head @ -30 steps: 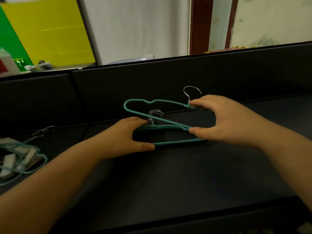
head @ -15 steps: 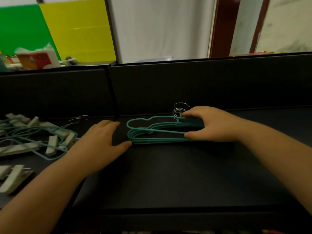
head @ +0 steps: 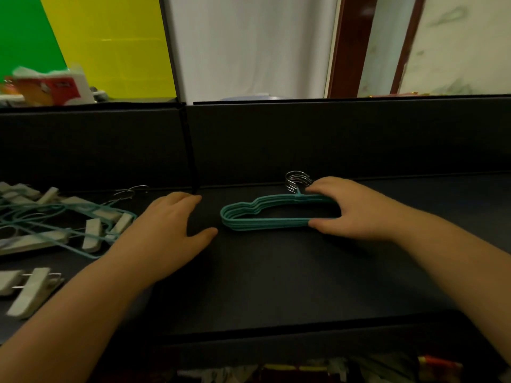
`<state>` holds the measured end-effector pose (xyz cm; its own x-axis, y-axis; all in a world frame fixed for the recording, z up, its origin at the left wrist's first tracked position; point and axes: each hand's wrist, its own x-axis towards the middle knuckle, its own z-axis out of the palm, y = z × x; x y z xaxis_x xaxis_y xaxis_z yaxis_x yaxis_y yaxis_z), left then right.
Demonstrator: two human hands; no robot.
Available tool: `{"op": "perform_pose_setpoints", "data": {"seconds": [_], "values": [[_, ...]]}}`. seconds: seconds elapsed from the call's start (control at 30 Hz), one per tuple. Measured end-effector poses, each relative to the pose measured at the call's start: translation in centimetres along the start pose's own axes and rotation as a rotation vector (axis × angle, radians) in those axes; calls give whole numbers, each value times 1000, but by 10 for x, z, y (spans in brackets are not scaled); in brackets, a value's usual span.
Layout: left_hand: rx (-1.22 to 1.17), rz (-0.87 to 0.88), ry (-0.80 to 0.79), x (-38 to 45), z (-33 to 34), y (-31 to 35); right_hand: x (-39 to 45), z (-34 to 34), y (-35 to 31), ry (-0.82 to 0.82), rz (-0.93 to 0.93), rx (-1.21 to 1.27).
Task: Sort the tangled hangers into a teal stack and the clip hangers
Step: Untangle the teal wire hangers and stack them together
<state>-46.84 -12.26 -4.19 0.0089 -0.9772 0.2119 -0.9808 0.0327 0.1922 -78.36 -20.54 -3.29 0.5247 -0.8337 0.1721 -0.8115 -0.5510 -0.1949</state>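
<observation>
While right hand (head: 356, 208) grips it, teal stack (head: 265, 214) extends leftward.

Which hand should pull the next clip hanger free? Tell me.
Probably left. The left hand lies open beside the clip hangers, while the right hand has its grip on the teal stack.

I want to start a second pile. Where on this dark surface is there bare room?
Bare: the dark surface nearer the person than the teal stack, and right of the right hand. Crowded: the left, where the clip hangers spread past the left hand.
</observation>
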Motion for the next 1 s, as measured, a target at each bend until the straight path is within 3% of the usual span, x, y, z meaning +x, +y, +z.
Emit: {"op": "perform_pose_setpoints", "data": {"seconds": [0.17, 0.47, 0.7, 1.0], "values": [[27, 72, 84, -9, -11, -9, -15, 6, -40, 242, 32, 4], [56, -29, 169, -64, -36, -50, -18, 24, -112, 328, -8, 28], [57, -258, 201, -138, -57, -85, -12, 51, -169, 249, -138, 179], [67, -356, 185, -200, -80, -155, 0, 77, -258, 210, -222, 225]]}}
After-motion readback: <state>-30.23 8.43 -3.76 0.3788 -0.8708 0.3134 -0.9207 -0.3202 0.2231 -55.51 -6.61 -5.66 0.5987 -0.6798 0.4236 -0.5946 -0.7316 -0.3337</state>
